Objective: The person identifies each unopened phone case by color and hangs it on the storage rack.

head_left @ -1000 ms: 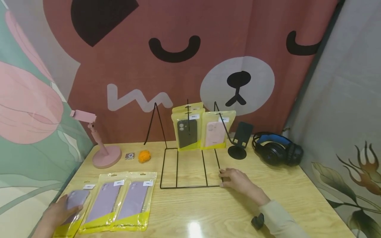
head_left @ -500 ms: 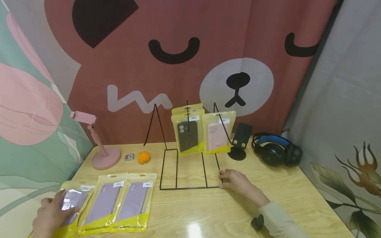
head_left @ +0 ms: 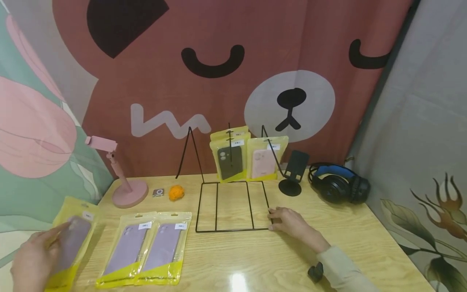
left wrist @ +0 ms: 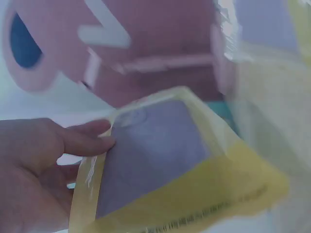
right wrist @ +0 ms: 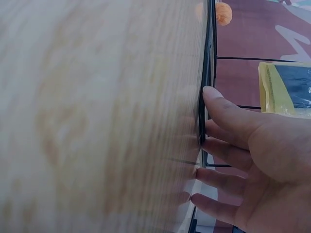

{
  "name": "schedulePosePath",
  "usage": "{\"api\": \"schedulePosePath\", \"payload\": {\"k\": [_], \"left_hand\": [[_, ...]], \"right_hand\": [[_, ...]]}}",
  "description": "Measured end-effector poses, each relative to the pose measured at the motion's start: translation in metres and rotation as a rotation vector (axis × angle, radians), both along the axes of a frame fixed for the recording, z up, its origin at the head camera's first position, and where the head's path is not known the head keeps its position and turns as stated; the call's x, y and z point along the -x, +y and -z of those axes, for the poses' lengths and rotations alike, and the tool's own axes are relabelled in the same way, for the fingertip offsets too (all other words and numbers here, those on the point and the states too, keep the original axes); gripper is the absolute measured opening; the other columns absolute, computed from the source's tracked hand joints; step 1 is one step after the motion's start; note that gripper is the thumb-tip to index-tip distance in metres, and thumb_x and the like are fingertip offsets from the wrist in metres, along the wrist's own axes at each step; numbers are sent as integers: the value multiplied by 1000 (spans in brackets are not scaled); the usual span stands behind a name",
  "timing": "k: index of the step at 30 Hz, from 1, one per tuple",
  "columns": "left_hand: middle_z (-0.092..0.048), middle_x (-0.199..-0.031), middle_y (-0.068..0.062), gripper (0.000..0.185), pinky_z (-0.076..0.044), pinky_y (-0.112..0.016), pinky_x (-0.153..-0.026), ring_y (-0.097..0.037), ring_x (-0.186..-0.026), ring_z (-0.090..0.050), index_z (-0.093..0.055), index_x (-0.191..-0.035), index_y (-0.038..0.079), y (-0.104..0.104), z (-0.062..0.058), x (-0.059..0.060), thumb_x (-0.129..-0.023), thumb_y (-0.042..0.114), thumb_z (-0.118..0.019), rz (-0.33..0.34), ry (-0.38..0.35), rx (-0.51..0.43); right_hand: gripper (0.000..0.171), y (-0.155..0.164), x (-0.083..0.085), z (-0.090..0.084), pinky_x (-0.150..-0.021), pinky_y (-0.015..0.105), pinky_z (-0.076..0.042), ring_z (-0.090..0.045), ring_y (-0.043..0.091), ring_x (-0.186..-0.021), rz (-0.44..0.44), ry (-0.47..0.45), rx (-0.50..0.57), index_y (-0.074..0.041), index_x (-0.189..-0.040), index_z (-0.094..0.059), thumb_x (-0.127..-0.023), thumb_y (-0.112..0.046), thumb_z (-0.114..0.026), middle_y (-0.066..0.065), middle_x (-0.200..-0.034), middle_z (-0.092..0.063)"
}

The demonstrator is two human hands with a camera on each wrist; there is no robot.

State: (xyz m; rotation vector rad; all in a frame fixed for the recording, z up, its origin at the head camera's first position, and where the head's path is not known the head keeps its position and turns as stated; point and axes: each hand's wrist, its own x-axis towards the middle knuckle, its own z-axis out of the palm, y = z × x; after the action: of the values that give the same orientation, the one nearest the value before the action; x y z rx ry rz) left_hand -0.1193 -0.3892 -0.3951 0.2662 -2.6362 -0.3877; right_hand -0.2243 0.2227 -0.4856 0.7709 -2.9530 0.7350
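My left hand pinches a yellow-edged clear pouch with a purple phone case inside, tilted up at the table's left side. In the left wrist view, thumb and fingers grip the edge of this phone case pouch. Two similar purple phone case pouches lie flat to its right. With fingers at its front right corner, my right hand holds a black wire rack. A dark phone case pouch and a pink one hang on the rack's hooks, another pouch behind the dark one.
Behind the left pouches stand a pink phone stand, a small square player-like gadget and an orange ball. Right of the rack are a black phone stand and headphones. A small black object lies near my right sleeve.
My left hand has lifted the leftmost purple phone case pouch off the table and tilted it up toward the left. The hanging pouches swing slightly. My right hand stays at the rack corner.
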Motion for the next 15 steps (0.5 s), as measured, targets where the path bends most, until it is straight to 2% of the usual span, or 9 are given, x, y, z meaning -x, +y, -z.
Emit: {"api": "schedulePosePath", "payload": {"k": [1, 2, 3, 5, 6, 9, 10, 13, 15], "left_hand": [[-56, -92, -32, 35, -44, -57, -49, -48, -72, -54, -62, -119, -4, 9, -6, -2, -85, -10, -55, -9, 60, 4], [-57, -91, -30, 36, -45, -52, -50, -47, -73, -54, -63, -118, -3, 19, -11, -3, -85, -11, -56, -19, 112, -5], [-58, -93, -27, 37, -46, -46, -52, -36, -76, -58, -65, -117, -1, 28, -15, -4, -83, -12, -58, -20, 172, -22], [-66, -96, -5, 40, -50, -30, -64, -13, -85, -61, -68, -115, 1, 46, -21, -5, -79, -16, -62, 35, 289, -102], [-66, -97, 6, 42, -48, -21, -70, -2, -88, -59, -70, -115, 3, 54, -24, -5, -79, -17, -63, 70, 328, -161], [-58, -98, 32, 39, -36, 2, -75, 21, -90, -46, -71, -115, 8, 78, -29, -5, -81, -11, -68, 157, 372, -371], [-56, -100, 36, 38, -36, 3, -79, 19, -96, -49, -71, -117, 9, 85, -30, -4, -83, -8, -68, 175, 361, -458], [-67, -110, 20, 37, -44, -3, -82, 7, -108, -55, -66, -122, 4, 105, -34, -3, -86, -4, -68, 224, 315, -828], [-69, -113, 10, 39, -48, -8, -82, 1, -113, -56, -64, -124, -1, 119, -34, -3, -85, -5, -67, 251, 322, -1063]], "right_hand": [[41, 0, 0, 0, -99, 60, -41, -50, 44, -123, 2, -3, 2, -1, -116, -69, -83, -25, -75, 18, -131, -58], [41, 0, 0, 0, -99, 60, -41, -50, 44, -123, 3, -6, 2, -1, -116, -69, -83, -25, -75, 18, -131, -58], [40, 0, 0, 0, -99, 60, -41, -50, 44, -123, 4, -8, 2, -1, -116, -69, -84, -25, -75, 18, -131, -58], [40, 0, 0, 0, -99, 60, -41, -49, 44, -124, 7, -12, 4, -1, -116, -69, -84, -25, -75, 17, -132, -58], [40, 0, 0, 0, -99, 60, -41, -49, 44, -124, 8, -12, 3, -1, -116, -69, -84, -25, -74, 17, -132, -58], [40, -1, -1, -1, -99, 60, -41, -50, 44, -124, 6, -4, 0, -1, -116, -69, -84, -25, -75, 17, -132, -58], [40, -1, -1, -1, -99, 60, -41, -50, 44, -123, 5, -2, 2, -1, -115, -69, -83, -24, -75, 17, -131, -58], [39, -1, -1, -1, -98, 60, -41, -50, 44, -123, 1, 3, 5, -1, -115, -70, -83, -24, -75, 17, -131, -59], [39, -1, -1, -2, -98, 61, -41, -50, 44, -123, -2, 3, 6, -1, -115, -69, -84, -24, -75, 18, -131, -58]]}}
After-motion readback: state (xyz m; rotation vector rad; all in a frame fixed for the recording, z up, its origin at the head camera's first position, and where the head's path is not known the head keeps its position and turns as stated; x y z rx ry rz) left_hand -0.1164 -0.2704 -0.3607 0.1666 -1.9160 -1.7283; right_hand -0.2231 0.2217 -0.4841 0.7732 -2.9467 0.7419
